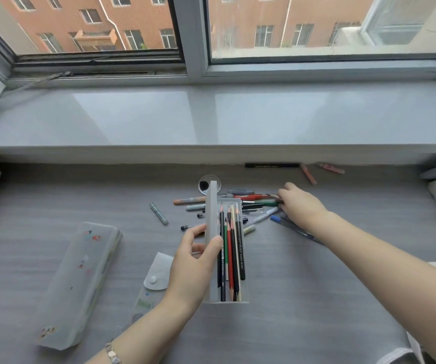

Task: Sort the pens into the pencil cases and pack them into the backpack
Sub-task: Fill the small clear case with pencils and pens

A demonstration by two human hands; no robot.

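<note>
Pencil case (243, 290): translucent, open, on the counter (316, 285), pencils (229, 258) inside.
Left hand (190, 266): fingers (215, 243) pinch its raised lid (211, 206), at 9 o'clock.
Right hand (301, 206): fingers curled among pens (253, 206), 1 o'clock of case; grip unclear.

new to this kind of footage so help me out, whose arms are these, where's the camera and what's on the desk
There is no machine here. These are a person's two bare arms, filmed by one wide-angle camera worn on their head, looking forward and down. The left hand grips the raised lid of an open pencil case that holds several pencils. The right hand reaches into a pile of loose pens on the grey desk; whether it has hold of one is unclear. To the left lie a closed frosted case and a small snap pouch.
</note>
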